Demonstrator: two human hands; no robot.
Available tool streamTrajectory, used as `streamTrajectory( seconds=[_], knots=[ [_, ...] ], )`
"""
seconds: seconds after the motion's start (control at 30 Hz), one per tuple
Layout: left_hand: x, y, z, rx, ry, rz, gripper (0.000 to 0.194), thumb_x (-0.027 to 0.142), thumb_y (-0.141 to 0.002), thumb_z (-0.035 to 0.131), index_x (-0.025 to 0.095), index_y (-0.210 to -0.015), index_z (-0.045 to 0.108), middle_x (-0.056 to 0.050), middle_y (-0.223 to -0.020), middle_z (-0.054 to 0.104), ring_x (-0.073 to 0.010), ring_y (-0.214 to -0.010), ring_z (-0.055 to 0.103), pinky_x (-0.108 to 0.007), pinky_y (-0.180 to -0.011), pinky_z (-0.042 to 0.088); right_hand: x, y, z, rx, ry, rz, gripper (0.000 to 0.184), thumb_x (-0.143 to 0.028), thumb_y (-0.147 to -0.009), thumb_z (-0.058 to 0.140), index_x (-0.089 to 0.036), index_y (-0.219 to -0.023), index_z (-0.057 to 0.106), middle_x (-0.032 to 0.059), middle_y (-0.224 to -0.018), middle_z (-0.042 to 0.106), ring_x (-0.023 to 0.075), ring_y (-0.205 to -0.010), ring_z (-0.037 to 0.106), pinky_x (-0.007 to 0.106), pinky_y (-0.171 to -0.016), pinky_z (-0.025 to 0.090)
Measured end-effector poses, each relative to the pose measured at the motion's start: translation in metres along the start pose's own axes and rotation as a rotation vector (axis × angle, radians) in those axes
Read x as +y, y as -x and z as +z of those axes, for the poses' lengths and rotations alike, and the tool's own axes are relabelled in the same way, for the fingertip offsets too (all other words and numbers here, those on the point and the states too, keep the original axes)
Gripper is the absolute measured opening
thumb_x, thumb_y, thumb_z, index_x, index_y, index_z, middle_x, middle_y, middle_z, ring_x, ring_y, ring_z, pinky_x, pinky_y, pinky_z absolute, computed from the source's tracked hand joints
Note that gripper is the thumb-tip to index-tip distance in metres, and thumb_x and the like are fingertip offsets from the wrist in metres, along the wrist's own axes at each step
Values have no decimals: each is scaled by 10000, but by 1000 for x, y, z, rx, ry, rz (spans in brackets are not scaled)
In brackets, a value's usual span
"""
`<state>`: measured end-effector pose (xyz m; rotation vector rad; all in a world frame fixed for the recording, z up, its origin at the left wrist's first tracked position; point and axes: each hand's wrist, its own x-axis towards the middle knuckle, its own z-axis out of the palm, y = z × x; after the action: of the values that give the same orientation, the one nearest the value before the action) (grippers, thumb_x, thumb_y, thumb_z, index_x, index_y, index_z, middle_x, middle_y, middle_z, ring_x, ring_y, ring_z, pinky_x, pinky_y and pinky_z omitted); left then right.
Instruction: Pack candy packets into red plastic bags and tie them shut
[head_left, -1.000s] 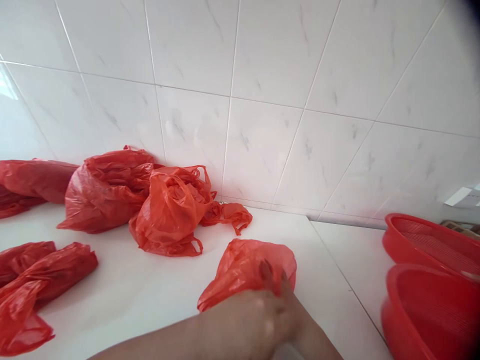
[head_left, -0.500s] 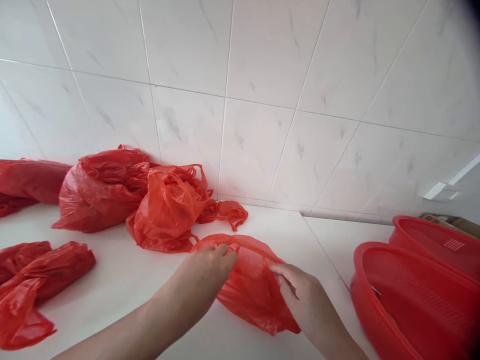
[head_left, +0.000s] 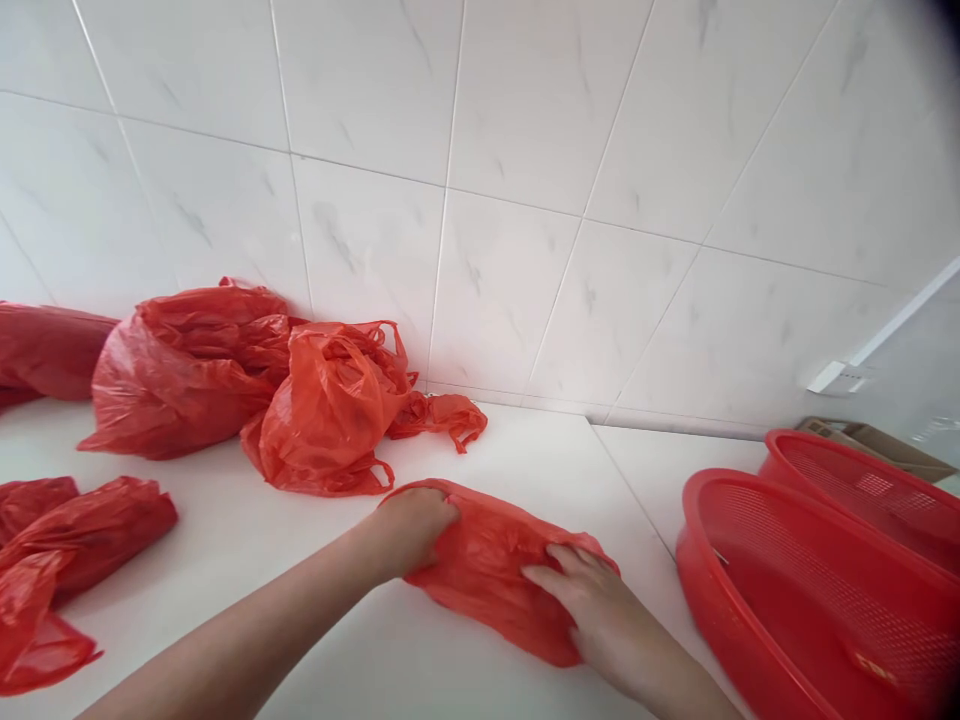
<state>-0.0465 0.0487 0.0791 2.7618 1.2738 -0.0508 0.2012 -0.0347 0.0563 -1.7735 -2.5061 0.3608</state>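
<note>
Grasping a rim of thin red film, the left hand (head_left: 416, 525) has its fingers curled over the upper left corner of the red bag (head_left: 495, 570), while the right hand (head_left: 596, 605) is unclenched, fingers spread over the bag's right end. That bag lies on the white surface (head_left: 360, 660) between the two hands. To smooth it well, the left grip should hold its edge firmly and the right palm should press outward from the middle with light, even strokes, since such flimsy plastic probably traps air and creases easily. Counting around the held bag: between ten and eleven o'clock sits one handled bag (head_left: 326, 410), puffed up; at ten o'clock, one larger stuffed bag (head_left: 180, 370) and, beyond it, one long bundle (head_left: 52, 350), cut off by the view's edge; near twelve, one small crumpled bag (head_left: 450, 415). At nine o'clock lies a rolled bundle (head_left: 112, 525), perhaps two pieces; I cannot tell. Two red perforated baskets stand rightward, the near basket (head_left: 705, 590) at three o'clock and the far basket (head_left: 780, 445) just behind, with some cardboard (head_left: 885, 450) past them.
</note>
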Motion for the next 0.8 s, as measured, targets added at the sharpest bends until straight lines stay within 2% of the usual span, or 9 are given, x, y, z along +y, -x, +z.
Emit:
streamTrajectory(
  seconds=[0.1,0.17,0.3,0.4,0.47,0.53,0.6,0.67,0.8],
  knots=[
    [6,16,-9,0,57,87,237,87,-684,581,226,-870,633,-42,-905,657,-202,-812,629,-263,-643,476,8,5,-3,72,-27,26,722,36,-698,370,-289,-1336,467,41,-1308,540,211,-1202,470,354,-988,354],
    [16,26,-15,46,85,163,213,73,-756,510,223,-861,617,-36,-882,643,-181,-800,611,-253,-649,464,3,3,-6,156,5,77,618,26,-757,320,-225,-1286,518,70,-1208,605,215,-1108,528,355,-942,372],
    [25,40,-10,283,110,300,293,36,-853,351,203,-852,593,-48,-869,626,-171,-771,568,-280,-675,456,-8,-7,-7,233,99,97,503,35,-760,325,-204,-1064,646,72,-957,658,218,-938,549,365,-864,367],
    [13,42,7,551,106,102,281,152,-871,441,225,-1117,556,-127,-1255,512,-279,-1099,499,-435,-902,429,-8,-15,-1,213,57,1,418,-2,-777,404,-244,-987,673,45,-912,637,199,-934,522,362,-904,342],
    [-2,40,20,637,180,-120,440,287,-829,555,233,-1256,465,-162,-1387,373,-358,-1224,401,-530,-967,374,-6,-15,3,197,15,-43,367,-24,-799,430,-253,-918,689,28,-901,629,178,-935,518,360,-946,325],
    [-17,36,31,603,386,-292,549,410,-797,589,238,-1288,414,-155,-1305,433,-353,-1166,467,-513,-925,419,-5,-11,1,203,-24,-79,406,8,-781,422,-261,-921,692,14,-951,630,164,-977,514,350,-979,320],
    [-27,33,37,505,696,-406,568,508,-790,567,261,-1275,403,-78,-1034,560,-276,-918,597,-407,-755,508,-5,0,-9,259,-59,-117,486,45,-747,393,-266,-988,680,9,-1068,617,155,-1052,504,320,-989,342],
    [-31,32,38,393,1016,-464,585,558,-763,584,283,-1251,413,-2,-806,563,-209,-691,599,-311,-583,506,-2,17,-28,372,-85,-84,504,26,-762,373,-262,-1073,646,13,-1186,581,150,-1109,500,286,-975,382],
    [-23,39,31,244,1493,-522,594,509,-700,691,331,-1212,448,11,-837,643,-206,-727,639,-279,-593,530,31,56,-78,623,-15,308,322,-174,-849,421,-268,-1084,621,30,-1226,574,195,-1097,550,316,-908,451]
  ],
)
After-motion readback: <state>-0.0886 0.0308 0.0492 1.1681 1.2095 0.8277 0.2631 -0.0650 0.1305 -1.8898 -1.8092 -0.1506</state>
